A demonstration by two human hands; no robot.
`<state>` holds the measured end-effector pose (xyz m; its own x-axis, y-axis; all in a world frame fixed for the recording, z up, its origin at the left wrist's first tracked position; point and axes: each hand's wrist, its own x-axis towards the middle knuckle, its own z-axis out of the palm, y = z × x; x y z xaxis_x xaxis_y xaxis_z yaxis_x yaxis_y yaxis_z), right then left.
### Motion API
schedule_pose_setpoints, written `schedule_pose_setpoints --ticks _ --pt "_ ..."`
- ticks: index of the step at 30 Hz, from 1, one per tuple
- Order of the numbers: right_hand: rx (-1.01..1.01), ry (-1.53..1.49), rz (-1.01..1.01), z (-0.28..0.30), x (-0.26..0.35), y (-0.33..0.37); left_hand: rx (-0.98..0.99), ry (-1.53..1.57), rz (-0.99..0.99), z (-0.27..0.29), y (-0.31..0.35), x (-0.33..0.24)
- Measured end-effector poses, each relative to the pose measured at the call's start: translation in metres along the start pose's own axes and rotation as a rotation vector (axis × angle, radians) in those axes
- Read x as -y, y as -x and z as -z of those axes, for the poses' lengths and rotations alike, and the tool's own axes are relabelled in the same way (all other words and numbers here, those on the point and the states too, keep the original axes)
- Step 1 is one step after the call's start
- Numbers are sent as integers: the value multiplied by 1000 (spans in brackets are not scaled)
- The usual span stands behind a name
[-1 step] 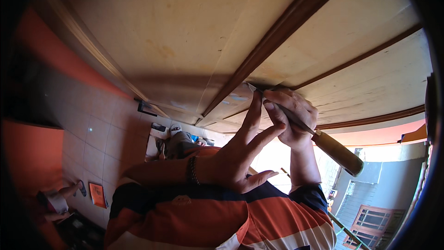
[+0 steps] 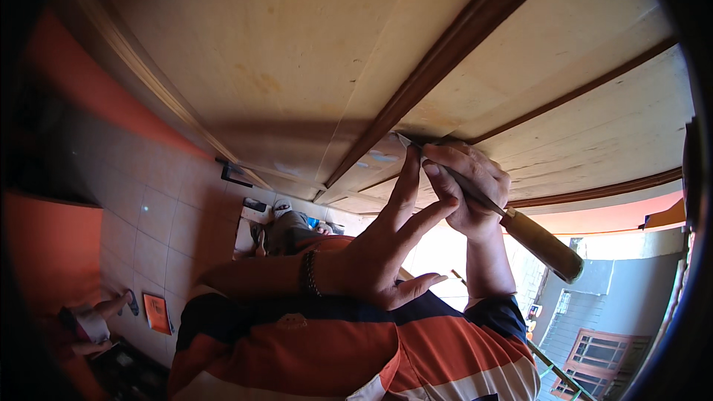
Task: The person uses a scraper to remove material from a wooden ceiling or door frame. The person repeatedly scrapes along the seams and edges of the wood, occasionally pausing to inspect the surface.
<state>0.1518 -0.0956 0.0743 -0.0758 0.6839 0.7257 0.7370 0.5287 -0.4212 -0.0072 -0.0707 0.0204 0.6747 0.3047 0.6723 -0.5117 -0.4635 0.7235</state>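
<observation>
A chisel [image 2: 544, 245] with a light wooden handle and a long thin metal blade slants across my right hand [image 2: 471, 186]. My right hand is closed around the blade, and the handle sticks out toward the lower right. The blade's tip is at the wooden panel [image 2: 431, 122], next to a dark brown trim strip [image 2: 445, 52]. My left hand [image 2: 386, 245], with a dark beaded bracelet [image 2: 309, 273] on its wrist, has its fingers stretched apart. One fingertip of it rests by the blade near the tip, while its thumb points right. Part of the tip is hard to make out.
More brown trim strips [image 2: 587, 93] cross the pale panel. Far below lies a tiled floor [image 2: 160, 215], with an orange flat object [image 2: 157, 313] on it and a person's leg [image 2: 111, 308] at lower left. A window [image 2: 601, 356] is at lower right.
</observation>
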Motion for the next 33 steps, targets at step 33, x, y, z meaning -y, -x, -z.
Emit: schedule_pose_setpoints --ticks 33 --pt "264 157 -18 27 33 -48 -248 158 -108 -20 -7 1"
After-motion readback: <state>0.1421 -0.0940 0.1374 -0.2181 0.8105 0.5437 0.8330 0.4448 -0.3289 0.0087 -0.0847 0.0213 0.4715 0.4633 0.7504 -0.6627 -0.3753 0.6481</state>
